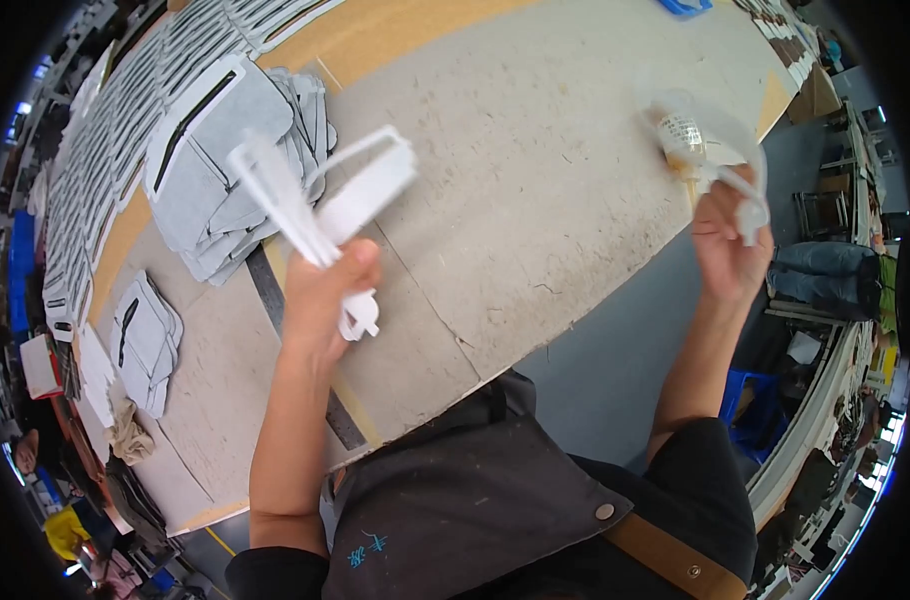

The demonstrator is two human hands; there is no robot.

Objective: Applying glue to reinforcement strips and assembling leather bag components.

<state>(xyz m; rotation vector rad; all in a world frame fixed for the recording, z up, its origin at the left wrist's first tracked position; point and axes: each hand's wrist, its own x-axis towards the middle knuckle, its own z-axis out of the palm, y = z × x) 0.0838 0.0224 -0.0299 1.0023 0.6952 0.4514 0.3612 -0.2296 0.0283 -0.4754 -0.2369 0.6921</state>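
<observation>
My left hand (326,292) grips a bundle of white strips (361,191) that fan out above my fist. A shaped white end (359,313) pokes out below the thumb. My right hand (729,244) is raised by the table's front edge, its fingers pinching another white strip (751,214), which bends in a blurred loop. Just beyond those fingers is a clear bottle (681,139) with a narrow amber nozzle and a label bearing writing; whether my hand touches it I cannot tell. Beyond my left hand lies a stack of grey slotted panels (222,150).
A smaller pile of grey panels (146,341) and a crumpled beige cloth (131,433) lie at left. Rows of grey pieces (136,97) line the far left. The worktable (500,187) has a worn front edge. A blue tray (684,6) sits at the far side.
</observation>
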